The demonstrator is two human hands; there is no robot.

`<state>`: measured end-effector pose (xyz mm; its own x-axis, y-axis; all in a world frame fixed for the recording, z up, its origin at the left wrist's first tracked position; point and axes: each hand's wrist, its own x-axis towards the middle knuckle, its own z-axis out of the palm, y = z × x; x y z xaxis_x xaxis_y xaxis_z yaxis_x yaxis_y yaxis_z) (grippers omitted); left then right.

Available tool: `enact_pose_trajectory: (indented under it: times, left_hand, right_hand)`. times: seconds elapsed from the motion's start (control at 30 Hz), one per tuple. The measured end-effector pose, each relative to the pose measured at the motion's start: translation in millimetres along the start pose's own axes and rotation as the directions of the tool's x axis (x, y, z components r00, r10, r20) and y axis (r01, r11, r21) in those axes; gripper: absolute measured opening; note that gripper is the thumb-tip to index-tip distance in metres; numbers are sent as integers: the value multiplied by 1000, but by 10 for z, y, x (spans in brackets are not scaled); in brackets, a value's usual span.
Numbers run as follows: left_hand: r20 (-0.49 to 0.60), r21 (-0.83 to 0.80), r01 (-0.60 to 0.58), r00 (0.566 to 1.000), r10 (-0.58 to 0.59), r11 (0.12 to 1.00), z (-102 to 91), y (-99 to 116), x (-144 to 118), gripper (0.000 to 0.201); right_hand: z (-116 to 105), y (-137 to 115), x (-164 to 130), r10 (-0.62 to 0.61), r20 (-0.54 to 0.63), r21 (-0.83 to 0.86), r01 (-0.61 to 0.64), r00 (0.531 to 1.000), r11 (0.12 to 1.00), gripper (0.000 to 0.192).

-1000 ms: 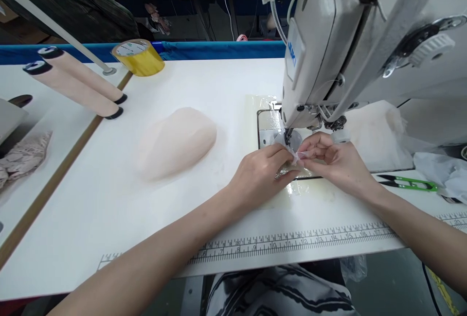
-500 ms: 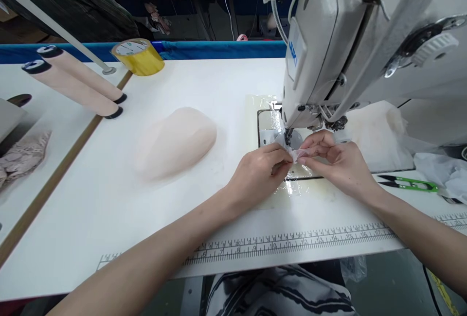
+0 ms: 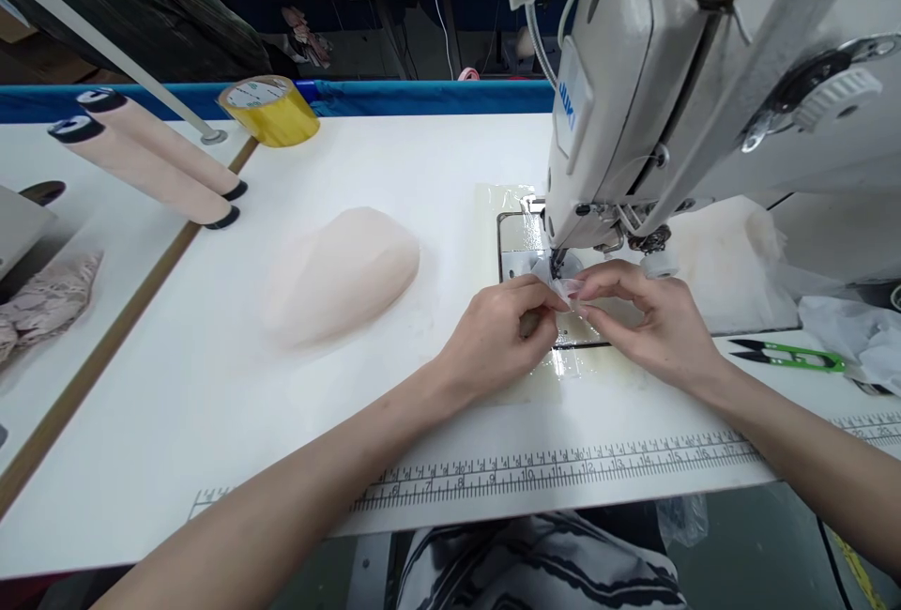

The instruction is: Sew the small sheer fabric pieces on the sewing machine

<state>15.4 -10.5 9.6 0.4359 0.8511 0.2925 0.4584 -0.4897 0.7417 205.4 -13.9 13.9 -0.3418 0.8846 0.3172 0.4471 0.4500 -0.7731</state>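
Note:
A small piece of sheer white fabric [image 3: 563, 288] lies under the sewing machine's needle and presser foot [image 3: 557, 263]. My left hand [image 3: 503, 333] pinches its near edge between thumb and forefinger, just in front of the foot. From the other side, my right hand [image 3: 644, 319] holds the fabric's right edge at the fingertips, thumb and forefinger close together. The fingers hide much of the cloth. The white sewing machine [image 3: 612, 94] stands over both hands. Left of them, a beige moulded cup [image 3: 356, 277] rests on the white table [image 3: 282, 422].
Green-handled thread snips [image 3: 792, 358] lie beside white cloth [image 3: 865, 333] at right. Two beige thread rolls [image 3: 151, 169] and a yellow tape roll [image 3: 271, 113] stand at back left. Lace fabric [image 3: 49, 300] lies far left. A printed ruler [image 3: 527, 479] runs along the front edge.
The right hand's fingers have shifted slightly and spread a little from the thumb at the fabric. My left hand stays nearly in place, still pinching.

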Motion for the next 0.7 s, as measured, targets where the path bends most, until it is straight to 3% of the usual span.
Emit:
enact_pose_trajectory:
  times: [0.7]
  left_hand:
    - [-16, 2, -8, 1000, 8, 1000, 17, -15, 12, 17]
  right_hand:
    - [39, 35, -7, -100, 9, -96, 100, 995, 990, 17]
